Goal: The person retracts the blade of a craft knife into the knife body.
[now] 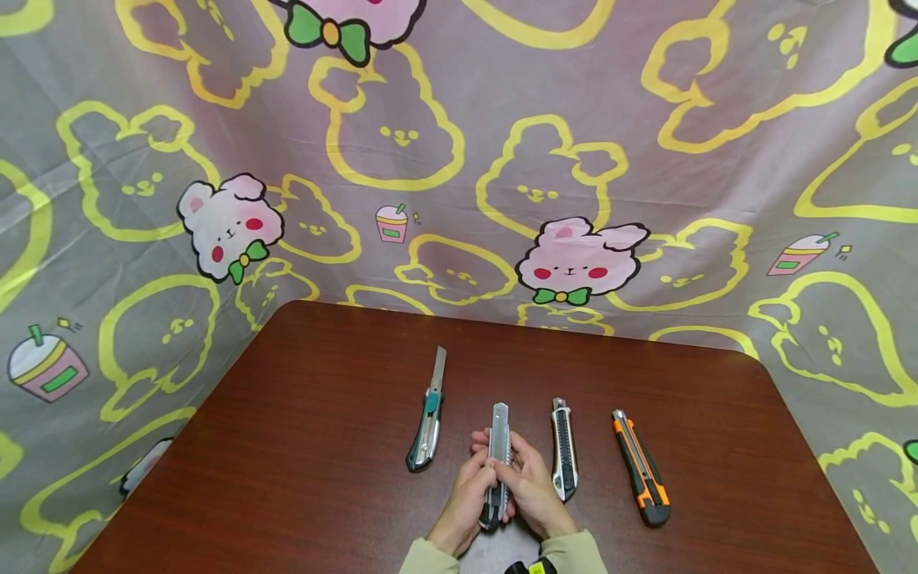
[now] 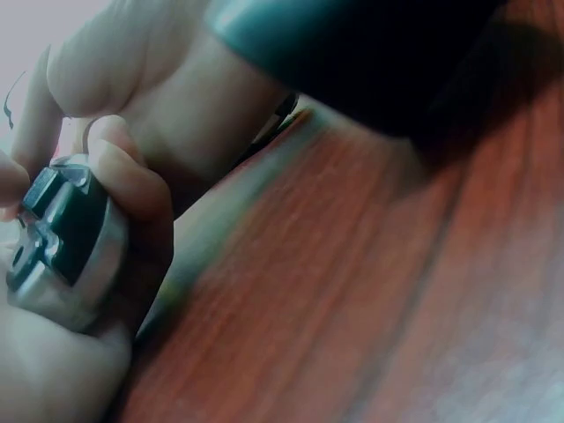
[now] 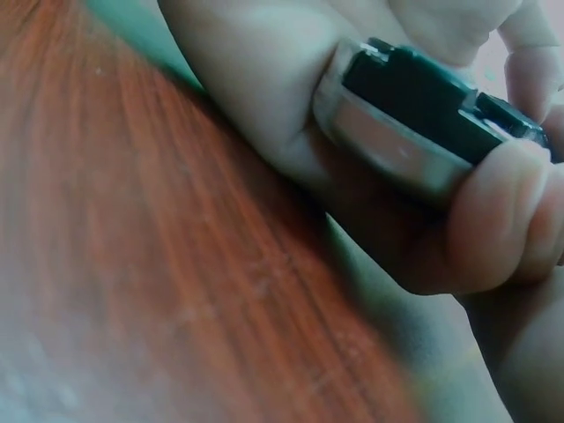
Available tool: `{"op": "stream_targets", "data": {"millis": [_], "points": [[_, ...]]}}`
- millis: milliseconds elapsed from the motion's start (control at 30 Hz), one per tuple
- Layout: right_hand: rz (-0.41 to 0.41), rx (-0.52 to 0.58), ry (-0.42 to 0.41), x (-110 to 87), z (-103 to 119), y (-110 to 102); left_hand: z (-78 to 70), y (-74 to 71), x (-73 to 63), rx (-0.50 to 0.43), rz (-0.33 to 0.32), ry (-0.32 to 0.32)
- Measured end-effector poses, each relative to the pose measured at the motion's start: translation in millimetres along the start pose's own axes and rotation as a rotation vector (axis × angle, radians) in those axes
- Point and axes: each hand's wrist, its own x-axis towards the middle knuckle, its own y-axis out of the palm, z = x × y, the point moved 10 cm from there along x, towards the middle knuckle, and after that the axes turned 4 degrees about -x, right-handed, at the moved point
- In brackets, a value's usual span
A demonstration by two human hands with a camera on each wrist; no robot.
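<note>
A cartoon-printed cloth (image 1: 445, 104) hangs beyond the far edge of the brown wood-grain tabletop (image 1: 315, 446) and along both sides. The tabletop stretches well out to the left and right of the knives. Near the person's side, the left hand (image 1: 464, 498) and right hand (image 1: 536, 494) together grasp a silver-grey snap-off knife (image 1: 500, 446), thumbs meeting on its front, fingers curled around it, its head pointing away. To the left lies a teal-and-silver knife (image 1: 428, 430), blade extending from its handle; to the right lie an orange-and-black knife (image 1: 641, 470) and, nearer the right hand, a white-and-black knife (image 1: 563, 446).
</note>
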Motion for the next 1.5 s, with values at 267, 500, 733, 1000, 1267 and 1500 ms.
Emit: {"op": "stream_targets", "data": {"millis": [267,500,733,1000,1267,1500], "points": [[-0.001,-0.014,-0.014,0.6,-0.1,-0.3,0.4,-0.3,1.8,0.006,-0.002,0.018],[-0.025,-0.019,0.013,0.5,-2.8,-1.9,2.2,-0.9,2.1,0.016,-0.002,0.015],[-0.028,-0.023,0.01,0.7,-1.3,-1.3,3.1,-1.6,2.1,0.029,-0.014,0.012],[-0.037,-0.038,0.009,0.8,-2.2,-2.7,3.8,-1.7,1.9,0.037,-0.006,0.009],[-0.048,-0.038,0.018,0.8,-3.0,-3.0,2.1,-0.8,-0.1,0.027,0.007,0.011],[-0.064,-0.039,0.028,0.5,-4.2,-3.9,1.0,0.6,-0.9,0.025,0.021,0.014]]}}
